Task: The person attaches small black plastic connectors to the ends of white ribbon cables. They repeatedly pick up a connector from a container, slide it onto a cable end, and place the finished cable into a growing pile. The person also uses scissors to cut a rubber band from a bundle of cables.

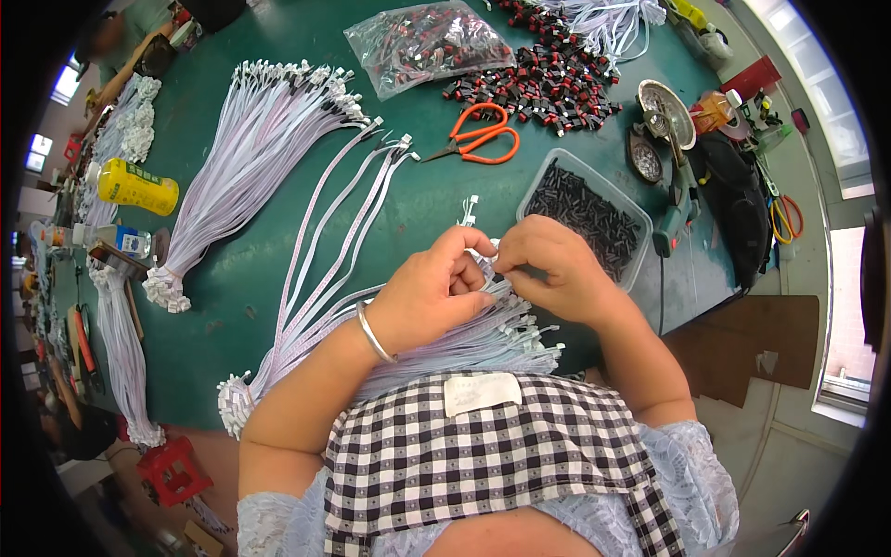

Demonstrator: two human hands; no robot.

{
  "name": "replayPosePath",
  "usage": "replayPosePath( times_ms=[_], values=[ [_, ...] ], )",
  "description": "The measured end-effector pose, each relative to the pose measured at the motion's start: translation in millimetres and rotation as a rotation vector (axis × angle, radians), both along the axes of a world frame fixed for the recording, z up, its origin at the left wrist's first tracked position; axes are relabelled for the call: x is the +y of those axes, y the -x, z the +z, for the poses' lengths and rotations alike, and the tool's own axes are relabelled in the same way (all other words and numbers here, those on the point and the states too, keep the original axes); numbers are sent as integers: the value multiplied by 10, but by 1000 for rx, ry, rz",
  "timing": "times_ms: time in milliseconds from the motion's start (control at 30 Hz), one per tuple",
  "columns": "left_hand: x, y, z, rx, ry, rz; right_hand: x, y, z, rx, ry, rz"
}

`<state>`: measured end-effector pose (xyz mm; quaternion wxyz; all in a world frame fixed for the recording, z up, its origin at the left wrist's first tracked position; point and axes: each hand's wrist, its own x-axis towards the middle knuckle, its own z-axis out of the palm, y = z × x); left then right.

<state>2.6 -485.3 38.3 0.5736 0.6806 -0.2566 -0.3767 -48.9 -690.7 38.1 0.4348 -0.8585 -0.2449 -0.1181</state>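
Note:
My left hand, with a silver bangle on its wrist, pinches the connector end of a white cable. Right against it, my right hand has thumb and forefinger pressed together at the same spot; whatever small part they grip is hidden. Beneath both hands lies a bundle of white flat cables, its white connectors fanned out to the right. A few single cables stretch up the green table from the bundle's left end. Beside my right hand stands a clear plastic tub of short black tubes.
Orange-handled scissors lie beyond my hands, near a heap of red-and-black connectors and a clear bag. A large cable bundle and a yellow bottle are at left. Metal dishes and a green-handled tool stand right.

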Motion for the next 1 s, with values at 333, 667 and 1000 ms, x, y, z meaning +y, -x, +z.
replayPosePath(
  times_ms=[333,667,1000],
  values=[
    [8,23,27,-528,-49,-17,183,115,11,300,-114,-122],
    [45,-16,106,-372,-130,12,200,62,-36,261,-33,-115],
    [96,-411,-11,-473,-261,291,-38,-219,221,-7,56,-294]
  ],
)
